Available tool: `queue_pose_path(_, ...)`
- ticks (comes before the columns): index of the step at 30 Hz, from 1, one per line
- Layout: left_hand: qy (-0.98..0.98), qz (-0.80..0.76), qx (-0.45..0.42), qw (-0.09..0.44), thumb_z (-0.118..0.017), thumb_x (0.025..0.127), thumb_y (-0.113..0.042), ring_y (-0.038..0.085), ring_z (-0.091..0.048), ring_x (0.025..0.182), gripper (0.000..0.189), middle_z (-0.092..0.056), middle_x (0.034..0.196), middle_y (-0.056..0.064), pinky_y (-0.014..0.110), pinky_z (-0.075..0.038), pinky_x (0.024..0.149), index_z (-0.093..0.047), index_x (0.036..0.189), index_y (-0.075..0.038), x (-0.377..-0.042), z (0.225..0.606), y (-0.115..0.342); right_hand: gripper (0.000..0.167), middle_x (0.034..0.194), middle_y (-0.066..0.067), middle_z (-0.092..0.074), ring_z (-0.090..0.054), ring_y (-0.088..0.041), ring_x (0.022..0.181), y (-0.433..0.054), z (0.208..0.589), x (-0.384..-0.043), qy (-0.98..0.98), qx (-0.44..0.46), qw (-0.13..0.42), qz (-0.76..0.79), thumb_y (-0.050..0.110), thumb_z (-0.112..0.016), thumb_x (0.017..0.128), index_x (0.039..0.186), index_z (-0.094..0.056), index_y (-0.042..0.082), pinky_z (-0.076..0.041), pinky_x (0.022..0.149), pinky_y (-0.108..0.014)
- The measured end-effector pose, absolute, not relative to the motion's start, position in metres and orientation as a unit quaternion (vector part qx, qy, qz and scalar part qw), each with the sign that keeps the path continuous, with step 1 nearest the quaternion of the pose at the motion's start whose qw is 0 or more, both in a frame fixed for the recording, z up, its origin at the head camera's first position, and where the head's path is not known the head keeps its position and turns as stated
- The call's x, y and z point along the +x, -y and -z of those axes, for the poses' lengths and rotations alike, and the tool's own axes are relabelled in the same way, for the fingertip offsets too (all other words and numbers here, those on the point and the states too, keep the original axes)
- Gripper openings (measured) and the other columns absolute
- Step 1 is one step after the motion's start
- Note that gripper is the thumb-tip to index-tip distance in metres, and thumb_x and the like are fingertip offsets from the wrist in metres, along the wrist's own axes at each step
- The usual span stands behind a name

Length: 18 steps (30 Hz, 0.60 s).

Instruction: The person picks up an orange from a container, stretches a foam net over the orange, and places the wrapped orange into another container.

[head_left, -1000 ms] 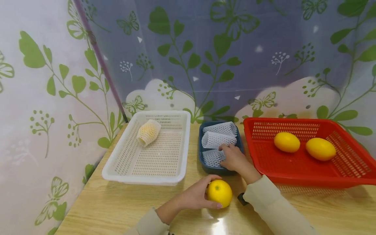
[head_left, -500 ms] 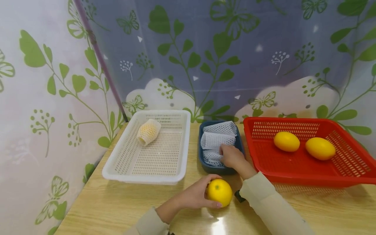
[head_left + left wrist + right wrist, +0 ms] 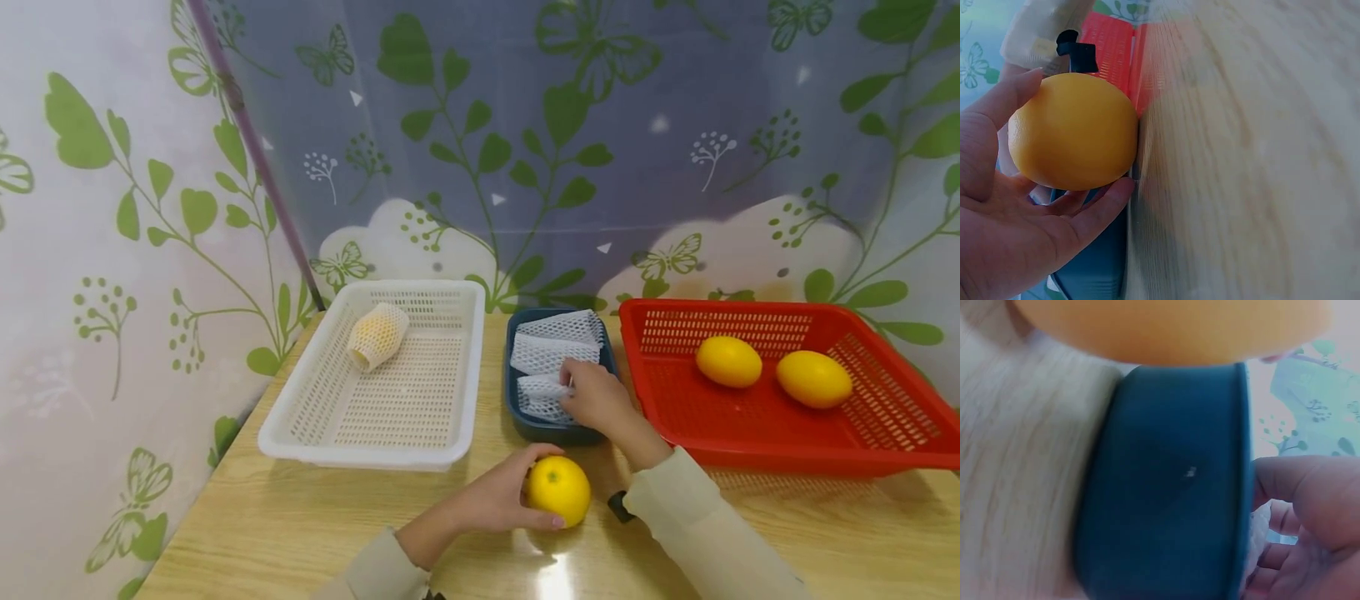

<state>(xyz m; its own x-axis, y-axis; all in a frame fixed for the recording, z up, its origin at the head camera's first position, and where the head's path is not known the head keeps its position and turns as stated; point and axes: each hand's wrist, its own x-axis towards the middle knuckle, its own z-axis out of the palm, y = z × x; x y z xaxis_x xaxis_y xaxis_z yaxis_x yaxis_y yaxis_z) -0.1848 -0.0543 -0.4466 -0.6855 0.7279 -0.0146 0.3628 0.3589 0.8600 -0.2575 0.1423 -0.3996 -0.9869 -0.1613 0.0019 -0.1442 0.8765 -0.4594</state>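
Note:
My left hand [image 3: 504, 497] curls its thumb and fingers round a smooth yellow fruit [image 3: 558, 491] on the table, in front of the blue box. In the left wrist view the fruit [image 3: 1074, 131] lies between thumb and fingers, right at the tabletop. My right hand [image 3: 597, 398] reaches into the blue box [image 3: 551, 432] and pinches the nearest white foam net sleeve [image 3: 542, 398] at its right end. Behind it in the box lie more foam net sleeves [image 3: 551, 354]. In the right wrist view the box wall [image 3: 1166, 481] hides part of the right hand's fingertips.
To the left stands a white basket [image 3: 442, 454] with one fruit in a foam net sleeve [image 3: 378, 336]. On the right, a red basket [image 3: 757, 450] holds two yellow fruits [image 3: 729, 362]. A patterned curtain [image 3: 480, 167] hangs behind the wooden table [image 3: 330, 525].
The right hand has closed its fingers on the nearest foam net sleeve, which has bunched and risen at its back edge. The left hand keeps its hold on the fruit.

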Motion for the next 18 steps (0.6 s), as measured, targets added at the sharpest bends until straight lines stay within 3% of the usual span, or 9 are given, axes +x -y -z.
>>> queue_pose_path(11, -0.795, -0.482, 0.302, 0.210, -0.067, 0.092, -0.029, 0.019, -0.050, 0.117, 0.060, -0.045, 0.139, 0.008, 0.024, -0.046, 0.094, -0.039, 0.142, -0.008, -0.183, 0.440, 0.054, 0.020, 0.082, -0.007, -0.056, -0.050, -0.023, 0.073, -0.145, 0.382, -0.237, -0.946, -0.113, -0.062, 0.299, 0.004, -0.068, 0.078, 0.093, -0.056, 0.007, -0.046, 0.065, -0.031)
queue_pose_path(18, -0.805, -0.506, 0.273, 0.150, -0.057, 0.099, -0.031, 0.030, -0.048, 0.122, 0.049, -0.047, 0.137, 0.017, 0.043, -0.045, 0.100, -0.042, 0.138, -0.005, -0.177, 0.432, 0.053, 0.021, 0.082, -0.007, -0.056, -0.049, -0.022, 0.076, -0.151, 0.378, -0.226, -0.911, -0.112, -0.103, 0.384, 0.003, -0.067, 0.078, 0.096, -0.057, 0.006, -0.046, 0.067, -0.029)
